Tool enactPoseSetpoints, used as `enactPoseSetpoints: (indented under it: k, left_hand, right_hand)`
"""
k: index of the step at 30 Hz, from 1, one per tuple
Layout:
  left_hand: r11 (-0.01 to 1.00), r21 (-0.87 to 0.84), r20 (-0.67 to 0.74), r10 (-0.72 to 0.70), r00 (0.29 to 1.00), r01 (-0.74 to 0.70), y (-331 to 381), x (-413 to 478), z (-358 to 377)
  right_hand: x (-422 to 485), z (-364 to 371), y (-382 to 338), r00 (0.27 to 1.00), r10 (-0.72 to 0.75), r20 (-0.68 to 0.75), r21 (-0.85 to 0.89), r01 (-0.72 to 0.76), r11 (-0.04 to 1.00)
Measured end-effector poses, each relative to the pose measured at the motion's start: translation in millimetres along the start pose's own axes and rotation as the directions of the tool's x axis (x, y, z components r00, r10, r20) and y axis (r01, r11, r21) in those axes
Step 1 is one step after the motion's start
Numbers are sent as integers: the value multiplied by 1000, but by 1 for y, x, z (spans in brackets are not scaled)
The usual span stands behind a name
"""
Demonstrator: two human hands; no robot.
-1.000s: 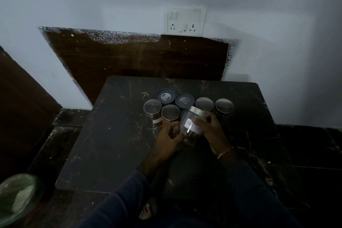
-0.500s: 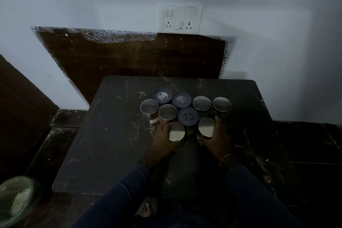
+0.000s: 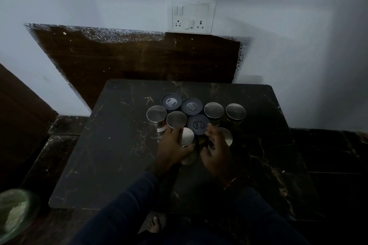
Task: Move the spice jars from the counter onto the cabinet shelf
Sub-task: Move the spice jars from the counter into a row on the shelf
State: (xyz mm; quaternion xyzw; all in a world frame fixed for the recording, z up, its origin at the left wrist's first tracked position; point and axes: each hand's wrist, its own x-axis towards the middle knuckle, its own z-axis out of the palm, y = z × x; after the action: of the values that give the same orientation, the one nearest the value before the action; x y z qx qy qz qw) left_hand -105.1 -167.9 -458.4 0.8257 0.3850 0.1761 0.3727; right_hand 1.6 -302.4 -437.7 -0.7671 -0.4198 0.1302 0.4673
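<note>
Pick-up step, nothing shelved; all nine spice jars [image 3: 214, 110] stand clustered on the counter [image 3: 119, 155]; cabinet shelf not in view. Left hand [image 3: 172, 145] curls round the silver-lid jar [image 3: 187, 137] just left-front of the dark-lid jar [image 3: 198, 124]; right hand [image 3: 216, 151] is spread loose just right-front of the dark-lid jar, gripping nothing, beside the second silver-lid jar [image 3: 226, 136]. Next, probably: right hand closes on a jar, both lift clear of neighbours. Versus half a second ago: right hand has released that second jar and slid toward the dark-lid jar; left grip unchanged.
</note>
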Motion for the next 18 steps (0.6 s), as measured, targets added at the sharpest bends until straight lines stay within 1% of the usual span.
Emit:
enactPoseSetpoints:
  k: [1, 3, 5, 6, 7, 8, 9, 10, 11, 12, 13, 15, 18]
  left_hand:
    - [998, -50, 11, -39, 999, 39, 5, 3, -8]
    - [980, -182, 64, -70, 995, 81, 19, 7, -26]
    - [936, -339, 88, -70, 994, 96, 34, 10, -41]
    - [915, -389, 98, -78, 992, 110, 40, 11, -47]
    - [897, -426, 113, -81, 990, 122, 44, 12, -51]
    - [878, -461, 123, -80, 989, 129, 47, 12, -54]
    - [856, -499, 130, -78, 988, 133, 48, 11, -57]
    - [833, -536, 135, -74, 988, 136, 49, 10, -59]
    - [811, -570, 138, -68, 988, 135, 49, 9, -61]
    - [790, -599, 137, -61, 989, 132, 49, 7, -61]
    - [769, -626, 132, -60, 989, 130, 50, 5, -61]
    - [725, -675, 117, -79, 990, 138, 50, 2, -61]
    - [677, -730, 65, -68, 996, 94, 53, 1, -68]
  right_hand:
    - [-1, 5, -1, 998, 15, 62, 23, -16, 1000]
    - [-2, 15, -3, 985, -15, 170, 41, 8, 999]
    - [4, 21, -6, 980, -1, 200, 63, -11, 998]
    - [8, 21, -10, 980, 52, 194, 105, -73, 992]
    - [12, 20, -13, 970, 135, 201, 181, -172, 968]
    - [17, 18, -16, 948, 217, 234, 333, -288, 898]
    - [22, 16, -19, 917, 275, 289, 537, -393, 746]
    - [27, 14, -21, 885, 294, 362, 702, -466, 538]
    - [31, 11, -24, 863, 287, 416, 792, -499, 352]
    - [34, 8, -28, 857, 274, 435, 818, -504, 278]
    - [37, 7, -33, 860, 272, 432, 821, -500, 276]
    - [43, 4, -42, 871, 264, 414, 817, -483, 315]
    - [51, -4, -53, 877, 208, 434, 824, -480, 302]
